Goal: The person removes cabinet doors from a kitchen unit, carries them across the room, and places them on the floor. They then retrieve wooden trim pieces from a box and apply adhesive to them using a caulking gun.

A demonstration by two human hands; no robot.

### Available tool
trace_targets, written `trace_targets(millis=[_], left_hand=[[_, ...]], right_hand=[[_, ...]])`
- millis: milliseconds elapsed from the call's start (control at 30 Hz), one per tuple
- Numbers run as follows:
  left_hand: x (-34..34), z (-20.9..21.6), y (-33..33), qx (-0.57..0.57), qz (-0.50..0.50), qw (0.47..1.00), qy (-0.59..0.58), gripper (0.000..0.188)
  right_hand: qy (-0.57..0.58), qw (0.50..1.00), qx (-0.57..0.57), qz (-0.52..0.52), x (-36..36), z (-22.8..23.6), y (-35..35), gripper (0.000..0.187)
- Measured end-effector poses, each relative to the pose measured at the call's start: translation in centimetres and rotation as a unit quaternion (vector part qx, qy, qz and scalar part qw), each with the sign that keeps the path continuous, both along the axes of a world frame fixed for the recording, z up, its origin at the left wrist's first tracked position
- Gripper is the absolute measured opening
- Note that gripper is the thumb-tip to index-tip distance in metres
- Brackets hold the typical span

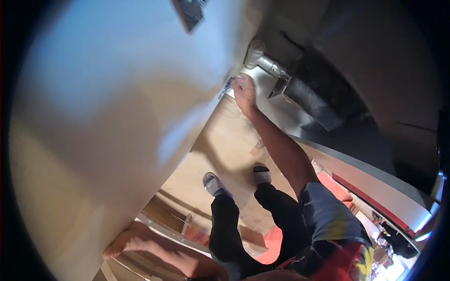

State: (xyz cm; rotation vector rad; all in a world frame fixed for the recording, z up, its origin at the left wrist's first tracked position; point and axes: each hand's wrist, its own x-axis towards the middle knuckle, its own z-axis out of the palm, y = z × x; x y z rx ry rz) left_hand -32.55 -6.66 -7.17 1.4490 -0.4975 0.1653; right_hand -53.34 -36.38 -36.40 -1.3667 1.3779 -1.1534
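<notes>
The large pale panel [117, 126] could tip or swing if the left hand [121, 242], against its near edge, slips; the small metal fitting [228, 86] could then pinch the bent-fingered right hand [244, 92] beside it. The panel lies beyond the left hand, left of the right; whether either grips cannot be told.

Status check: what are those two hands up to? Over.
Right hand by metal fitting at edge of pale panel, grip unclear. Left hand at panel's lower edge. Silver pipe just beyond right hand.
</notes>
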Motion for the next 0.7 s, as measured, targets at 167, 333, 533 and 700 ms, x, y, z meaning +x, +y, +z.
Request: trace_targets(millis=[167,333,533,700], left_hand=[[-2.9,-1.5,-0.9,-0.013,0.102,0.994,-0.024,0.095],[-4.5,-2.9,0.6,0.1,0.095,0.989,-0.048,0.092],[-6.1,-1.3,-0.5,0.071,0.113,0.991,-0.008,0.094],[-6.1,-0.8,-1.2,0.05,0.111,0.992,0.016,0.095]], right_hand=[[-0.334,0.94,-0.071,0.008,-2.1,19.4,0.1,0.014],[0.026,0.975,-0.22,0.012,-3.1,29.0,-1.1,0.03],[-0.064,0.97,-0.23,0.043,-4.9,30.0,-2.9,0.031],[0.016,0.969,-0.244,-0.036,-5.0,29.9,-4.8,0.033]])
